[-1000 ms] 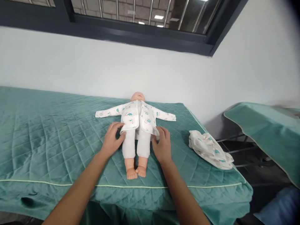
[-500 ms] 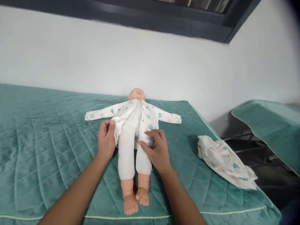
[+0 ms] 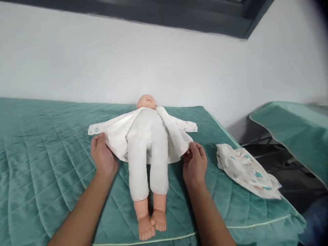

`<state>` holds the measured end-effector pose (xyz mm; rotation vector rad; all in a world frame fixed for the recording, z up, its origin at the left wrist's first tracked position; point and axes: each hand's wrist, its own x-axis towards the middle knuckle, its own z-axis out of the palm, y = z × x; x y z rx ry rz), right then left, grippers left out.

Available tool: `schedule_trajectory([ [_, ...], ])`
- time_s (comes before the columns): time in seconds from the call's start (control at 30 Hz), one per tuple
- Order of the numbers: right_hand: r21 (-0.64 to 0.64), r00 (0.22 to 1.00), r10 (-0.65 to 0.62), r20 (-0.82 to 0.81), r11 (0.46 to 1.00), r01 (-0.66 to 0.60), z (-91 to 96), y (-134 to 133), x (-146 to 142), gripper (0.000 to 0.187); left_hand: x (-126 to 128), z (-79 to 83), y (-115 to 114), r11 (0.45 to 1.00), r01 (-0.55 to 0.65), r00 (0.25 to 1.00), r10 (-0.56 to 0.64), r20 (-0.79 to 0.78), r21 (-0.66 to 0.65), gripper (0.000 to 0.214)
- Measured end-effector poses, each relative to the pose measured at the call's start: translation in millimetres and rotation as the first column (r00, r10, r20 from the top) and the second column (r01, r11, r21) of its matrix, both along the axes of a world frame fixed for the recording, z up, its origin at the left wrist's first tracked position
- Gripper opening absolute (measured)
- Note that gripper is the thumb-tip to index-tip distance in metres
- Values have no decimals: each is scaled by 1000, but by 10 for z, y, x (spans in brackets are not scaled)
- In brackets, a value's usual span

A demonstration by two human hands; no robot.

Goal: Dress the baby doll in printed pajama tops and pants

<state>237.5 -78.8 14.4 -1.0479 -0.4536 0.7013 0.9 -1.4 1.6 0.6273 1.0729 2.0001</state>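
Observation:
A baby doll [image 3: 147,136] with a white cloth body lies on its back, its feet toward me. Its arms are inside the sleeves of a white printed baby jacket [image 3: 120,128], whose front is spread wide so the plain inner side shows. My left hand [image 3: 104,153] pinches the jacket's left front edge, out beside the doll's body. On the other side, my right hand [image 3: 195,162] grips the lower corner of the right front panel. Both panels are pulled away from the doll's torso and legs.
The doll rests on a green quilted bed cover [image 3: 51,164]. A folded printed white garment [image 3: 248,171] lies near the bed's right edge. Behind is a white wall [image 3: 128,61] with a dark window frame [image 3: 179,17]. Another green-covered surface [image 3: 294,130] stands at right, across a dark gap.
My hands have moved apart, drawing both jacket fronts outward. The right hand now holds the right panel's corner farther right, and the doll's white torso is uncovered.

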Motion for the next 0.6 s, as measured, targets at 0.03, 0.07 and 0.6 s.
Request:
schedule_trajectory([
  [0.03,36,999,-18,-37,999,20,0,-8,24,23,-34,-6,-4,999,-35,999,35,0,-9,23],
  [0.07,66,997,-36,-63,997,41,0,-22,42,23,-67,-14,-16,997,-73,997,73,-12,-21,23],
  [0.6,-321,-190,462,866,806,497,333,-872,1474,48,-328,-65,-775,986,160,899,-168,-405,-53,22],
])
